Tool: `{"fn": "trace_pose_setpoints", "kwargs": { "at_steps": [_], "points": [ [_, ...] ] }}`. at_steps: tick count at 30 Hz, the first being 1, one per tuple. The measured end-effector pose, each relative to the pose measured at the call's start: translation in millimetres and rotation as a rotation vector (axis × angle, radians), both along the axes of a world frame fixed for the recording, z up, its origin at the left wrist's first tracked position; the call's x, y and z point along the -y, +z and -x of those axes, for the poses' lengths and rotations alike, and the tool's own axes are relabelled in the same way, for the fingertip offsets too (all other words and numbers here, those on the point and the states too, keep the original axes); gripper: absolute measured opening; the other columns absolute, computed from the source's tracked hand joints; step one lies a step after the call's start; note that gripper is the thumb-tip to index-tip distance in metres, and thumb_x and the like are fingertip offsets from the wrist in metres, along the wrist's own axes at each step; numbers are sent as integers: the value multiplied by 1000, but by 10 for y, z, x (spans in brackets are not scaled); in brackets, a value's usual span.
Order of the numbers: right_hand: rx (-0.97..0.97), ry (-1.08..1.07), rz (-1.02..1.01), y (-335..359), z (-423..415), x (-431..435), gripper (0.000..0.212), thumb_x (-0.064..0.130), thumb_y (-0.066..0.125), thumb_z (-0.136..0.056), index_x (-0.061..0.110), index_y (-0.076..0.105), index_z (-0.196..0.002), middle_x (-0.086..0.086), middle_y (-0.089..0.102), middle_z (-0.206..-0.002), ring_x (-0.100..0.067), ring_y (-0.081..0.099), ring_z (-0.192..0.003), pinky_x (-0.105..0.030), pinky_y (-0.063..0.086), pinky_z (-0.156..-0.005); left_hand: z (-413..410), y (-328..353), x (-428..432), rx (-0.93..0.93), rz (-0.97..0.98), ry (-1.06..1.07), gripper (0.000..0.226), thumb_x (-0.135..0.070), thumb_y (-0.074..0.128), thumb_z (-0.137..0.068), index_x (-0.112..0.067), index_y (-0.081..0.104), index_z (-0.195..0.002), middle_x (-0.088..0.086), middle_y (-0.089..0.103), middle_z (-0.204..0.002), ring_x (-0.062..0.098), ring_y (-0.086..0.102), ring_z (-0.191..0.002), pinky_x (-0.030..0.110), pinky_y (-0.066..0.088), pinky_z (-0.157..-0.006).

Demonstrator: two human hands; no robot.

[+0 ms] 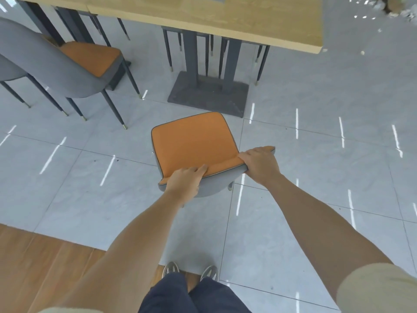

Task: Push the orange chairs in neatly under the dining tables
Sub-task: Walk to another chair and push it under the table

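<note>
Straight ahead of the orange chair (194, 141): a strip of bare floor (316, 105), then blocked low by the pedestal base (207, 93) of the desk (225, 26), just past the seat front. Open to the right of the pedestal, out beyond the desk end. Tighter on the left, with a neighbouring chair (67, 71) near and its legs splayed toward the gap. Behind the pedestal, thin dark legs (169, 53), probably far-side chairs. Open air around left hand (185, 179) and right hand (259, 166) gripping the backrest.

Arms outstretched, left hand (184, 182) and right hand (260, 165) gripping.
</note>
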State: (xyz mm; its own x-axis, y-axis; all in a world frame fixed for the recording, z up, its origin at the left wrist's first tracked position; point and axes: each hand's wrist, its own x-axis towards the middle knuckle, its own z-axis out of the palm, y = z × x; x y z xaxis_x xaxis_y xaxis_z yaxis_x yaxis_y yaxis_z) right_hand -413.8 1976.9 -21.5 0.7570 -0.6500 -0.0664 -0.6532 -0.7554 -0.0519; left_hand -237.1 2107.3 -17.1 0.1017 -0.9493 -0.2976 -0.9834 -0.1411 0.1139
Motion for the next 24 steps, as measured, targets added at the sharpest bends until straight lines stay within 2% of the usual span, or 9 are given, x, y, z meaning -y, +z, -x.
{"fn": "trace_pose_setpoints", "kwargs": {
  "at_steps": [2, 4, 6, 13, 15, 17, 18, 21, 24],
  "points": [
    [18, 30, 35, 35, -102, 50, 34, 0, 84, -32, 9, 59, -54, -4, 54, -43, -25, 54, -41, -26, 46, -50, -121, -9, 117, -14, 2, -3, 58, -13, 49, -90, -19, 25, -142, 9, 60, -115, 31, 58, -100, 37, 47, -76],
    [17, 38, 48, 54, -229, 128, 41, 4, 85, -23, 12, 53, -47, 0, 48, -36, -22, 48, -33, -20, 40, -45, -278, -18, 234, -26, 2, -11, 58, -13, 49, -90, -21, 25, -143, 7, 58, -119, 30, 57, -105, 37, 47, -80],
    [21, 32, 38, 44, -372, 208, 45, 9, 88, -21, 12, 51, -46, 1, 46, -34, -21, 46, -30, -20, 37, -43, -464, -25, 351, -26, -5, -13, 58, -13, 50, -90, -22, 26, -143, 6, 58, -121, 30, 55, -108, 37, 47, -83],
    [16, -26, 14, -6, -996, 600, 50, 20, 93, -21, 12, 53, -49, 0, 48, -36, -21, 48, -30, -22, 42, -44, -1231, -47, 840, -34, -5, -80, 57, -12, 52, -88, -22, 31, -140, 8, 59, -119, 30, 56, -105, 39, 48, -82],
    [-32, -29, 11, -6, -1219, 682, 46, 25, 93, -33, 11, 57, -57, -2, 54, -43, -22, 53, -38, -23, 40, -48, -1510, -67, 996, -24, -7, -111, 56, -12, 51, -88, -23, 31, -140, 7, 59, -119, 30, 56, -105, 39, 49, -83],
    [-46, -70, 20, -24, -1487, 804, 33, 28, 83, -63, 8, 61, -77, -7, 63, -64, -26, 61, -59, -28, 37, -59, -1826, -64, 1166, -29, -22, -142, 56, -12, 50, -89, -24, 30, -141, 6, 57, -122, 29, 55, -108, 38, 49, -85],
    [-20, -97, 36, -24, -1624, 850, 30, 27, 80, -69, 7, 61, -80, -8, 64, -67, -27, 61, -63, -28, 35, -59, -1991, -50, 1252, -34, -32, -157, 57, -12, 50, -90, -24, 29, -142, 5, 56, -124, 28, 54, -110, 37, 48, -86],
    [47, -155, -15, -21, -2036, 936, 42, 22, 92, -42, 9, 56, -59, -4, 52, -43, -23, 50, -37, -22, 27, -45, -2470, -22, 1506, -39, -30, -202, 58, -11, 51, -90, -24, 28, -142, 5, 54, -126, 28, 53, -112, 36, 47, -86],
    [53, -190, 26, -71, -2343, 1089, 48, 22, 94, -31, 11, 55, -57, 0, 49, -40, -21, 47, -33, -19, 26, -44, -2817, -28, 1747, -46, -18, -240, 57, -8, 50, -89, -22, 31, -141, 6, 56, -123, 28, 55, -106, 36, 48, -82]
  ]
}}
